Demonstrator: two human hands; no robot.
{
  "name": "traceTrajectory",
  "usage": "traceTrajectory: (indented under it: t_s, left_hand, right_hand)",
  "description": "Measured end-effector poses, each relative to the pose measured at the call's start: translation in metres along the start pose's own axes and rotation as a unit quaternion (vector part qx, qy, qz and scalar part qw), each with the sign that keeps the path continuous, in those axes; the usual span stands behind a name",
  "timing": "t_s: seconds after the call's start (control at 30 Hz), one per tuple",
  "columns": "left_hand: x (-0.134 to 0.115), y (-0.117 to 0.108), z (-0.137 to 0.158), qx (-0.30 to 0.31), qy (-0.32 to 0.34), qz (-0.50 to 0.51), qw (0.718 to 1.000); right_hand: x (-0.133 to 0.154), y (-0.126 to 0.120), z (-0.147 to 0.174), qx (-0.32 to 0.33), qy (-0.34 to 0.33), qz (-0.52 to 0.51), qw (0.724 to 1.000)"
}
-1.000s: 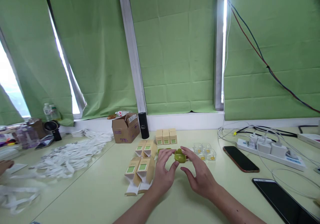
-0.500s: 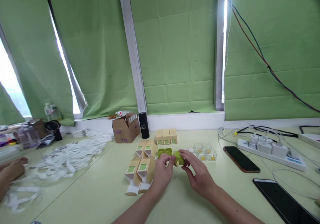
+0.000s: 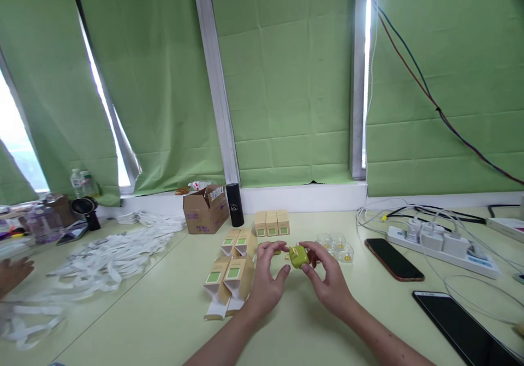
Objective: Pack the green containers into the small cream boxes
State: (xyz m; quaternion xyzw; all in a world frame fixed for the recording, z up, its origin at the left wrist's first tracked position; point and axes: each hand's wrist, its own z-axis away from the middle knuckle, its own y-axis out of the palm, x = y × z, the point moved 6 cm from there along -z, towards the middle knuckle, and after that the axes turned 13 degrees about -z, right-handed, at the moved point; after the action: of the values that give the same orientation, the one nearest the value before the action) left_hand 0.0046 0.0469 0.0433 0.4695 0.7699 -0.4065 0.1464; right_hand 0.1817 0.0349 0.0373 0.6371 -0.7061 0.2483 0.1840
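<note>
A small olive-green, rounded, box-like piece (image 3: 299, 257) is held up between the fingertips and thumb of my right hand (image 3: 328, 280). Just left of it is my left hand (image 3: 267, 279), its thumb and fingers spread with a gap between them and the piece. My left fingers mostly hide the green items behind them. Close to the left hand stand several beige cartons (image 3: 239, 276) with green square labels, the front ones having flaps folded out. Beyond my right hand sit several clear plastic cups (image 3: 344, 252) with yellowish centres.
Three more beige cartons (image 3: 272, 223) stand farther back, near a black cylinder (image 3: 234, 205) and a brown cardboard box (image 3: 206, 211). White straps (image 3: 118, 251) are heaped at left, beside another person's hand (image 3: 15, 274). Phones (image 3: 393, 259), a power strip (image 3: 446, 251) and cables lie at right.
My left fingers have come off the green piece and spread apart. The right hand keeps hold of it, now turned and slightly farther right. At far left, the other person's hand has shifted.
</note>
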Motion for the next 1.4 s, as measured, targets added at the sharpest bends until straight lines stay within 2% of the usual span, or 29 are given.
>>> traceTrajectory:
  t_s: [0.23,0.43,0.57,0.73,0.87,1.03,1.13,1.27,1.4]
  left_hand:
    - [0.0,0.005,0.003,0.01,-0.008,-0.022,1.0]
    - [-0.008,0.007,0.003,0.031,0.063,-0.028,0.997]
    - [-0.01,0.011,0.004,0.051,0.082,-0.038,0.995]
    - [-0.012,0.011,0.003,0.05,0.075,-0.026,0.996]
    - [-0.009,0.009,0.001,0.035,0.041,-0.006,0.999]
    - [0.007,0.009,-0.004,0.005,-0.007,0.041,0.999]
    - [0.022,0.011,-0.006,-0.007,-0.046,0.095,0.994]
    - [0.037,0.016,-0.006,0.004,-0.128,0.207,0.97]
    - [0.036,0.018,-0.006,0.014,-0.172,0.31,0.935]
  right_hand:
    - [0.003,0.001,-0.002,0.017,0.01,-0.037,0.999]
    - [0.0,0.002,0.0,0.025,0.006,-0.029,0.999]
    - [-0.004,0.001,0.001,0.017,0.026,-0.028,0.999]
    - [-0.003,0.002,0.001,0.02,0.033,-0.046,0.998]
    - [-0.01,-0.005,0.001,-0.02,0.049,-0.037,0.998]
    - [-0.026,-0.02,0.001,-0.088,0.059,0.065,0.992]
    - [-0.036,-0.027,0.001,-0.095,0.05,0.156,0.982]
    - [-0.043,-0.026,0.0,-0.032,0.012,0.297,0.954]
    - [-0.054,-0.025,0.001,0.034,0.066,0.411,0.909]
